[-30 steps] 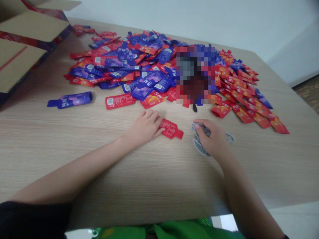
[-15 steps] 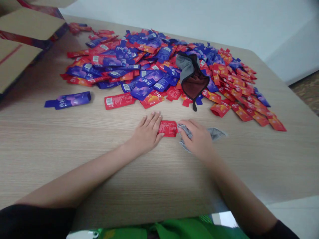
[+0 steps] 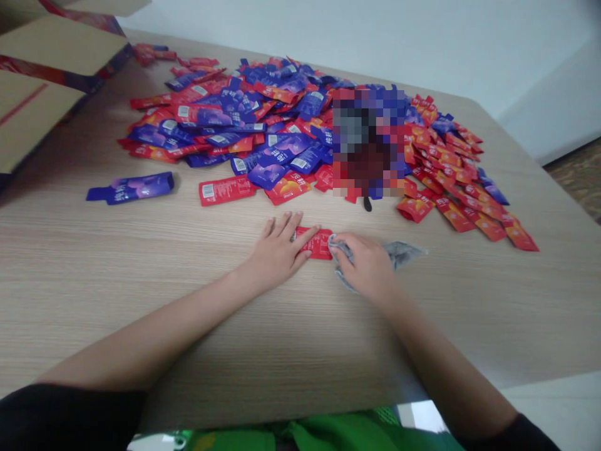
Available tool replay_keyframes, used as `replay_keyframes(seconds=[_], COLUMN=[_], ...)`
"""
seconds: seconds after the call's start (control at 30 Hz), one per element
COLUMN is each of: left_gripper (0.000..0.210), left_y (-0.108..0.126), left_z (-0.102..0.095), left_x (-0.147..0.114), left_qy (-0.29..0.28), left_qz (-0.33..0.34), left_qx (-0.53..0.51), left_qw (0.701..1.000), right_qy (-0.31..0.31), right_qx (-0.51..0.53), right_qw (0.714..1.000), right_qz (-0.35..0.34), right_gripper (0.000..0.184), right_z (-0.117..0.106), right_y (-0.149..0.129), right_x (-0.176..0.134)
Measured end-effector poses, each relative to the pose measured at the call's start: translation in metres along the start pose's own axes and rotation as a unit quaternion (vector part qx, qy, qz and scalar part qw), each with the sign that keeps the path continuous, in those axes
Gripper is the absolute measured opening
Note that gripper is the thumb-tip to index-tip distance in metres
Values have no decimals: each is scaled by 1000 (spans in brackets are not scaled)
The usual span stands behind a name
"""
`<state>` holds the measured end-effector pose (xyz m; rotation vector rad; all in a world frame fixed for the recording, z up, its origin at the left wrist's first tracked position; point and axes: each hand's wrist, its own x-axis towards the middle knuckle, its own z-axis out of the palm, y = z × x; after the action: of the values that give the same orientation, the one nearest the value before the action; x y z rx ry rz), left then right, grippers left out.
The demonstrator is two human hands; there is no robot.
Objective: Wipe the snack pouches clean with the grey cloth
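The head view shows a pale wood-grain table (image 3: 282,351), with an open cardboard box (image 3: 61,47) at its far left corner, its flaps plain tan and its visible outer edges printed in purple and red. Nearer the person, at the left edge, a black sleeve (image 3: 70,413) covers the upper part of the left arm. Just in front of the box, a flat blue-purple pouch with a narrow neck (image 3: 138,189) lies apart from the others, its neck toward the left. Behind it and stretching rightward spreads a broad, loose heap of red, orange and blue-purple pouches (image 3: 277,147), and at the heap's front edge a red pouch with a white barcode (image 3: 226,190) lies flat. Near the middle, the left hand (image 3: 277,255) rests palm down with its fingers spread, its index finger laid across a flat, shiny red pouch with pale print (image 3: 322,244) and its thumb by the near edge. This pouch lies flat on the table between the two hands; its right end meets a crumpled grey cloth (image 3: 407,252), which the right hand (image 3: 369,266) pinches between curled fingers and thumb, one corner trailing out rightward. Above the right hand, a pixelated patch hides part of the heap. Farther right, orange-and-red pouches (image 3: 469,219) overlap in a slanting row toward the table's right side.
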<state>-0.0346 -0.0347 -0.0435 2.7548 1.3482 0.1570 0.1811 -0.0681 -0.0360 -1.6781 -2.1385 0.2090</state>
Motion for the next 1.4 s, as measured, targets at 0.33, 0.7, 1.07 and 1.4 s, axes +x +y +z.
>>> replay_keyframes(seconds=[0.33,0.7,1.07,1.4], left_gripper=[51,48,27,38], left_y=[-2,-16,15,2], left_z=[-2,-34,-47,-9], left_x=[1,14,-7,-3], left_qy=[5,30,21,23], left_qz=[1,-51,73,84], left_qx=[6,-27,11,33], left_qw=[1000,998,997,996], right_qy=[32,90,118,-15], right_qx=[28,127,120,4], right_qw=[998,985,982,999], right_qz=[48,71,86,-34], right_gripper=[19,17,18,21], right_z=[-5,-21,-18,7], right_y=[10,23,28,-7], right_x=[-4,0,-1,4])
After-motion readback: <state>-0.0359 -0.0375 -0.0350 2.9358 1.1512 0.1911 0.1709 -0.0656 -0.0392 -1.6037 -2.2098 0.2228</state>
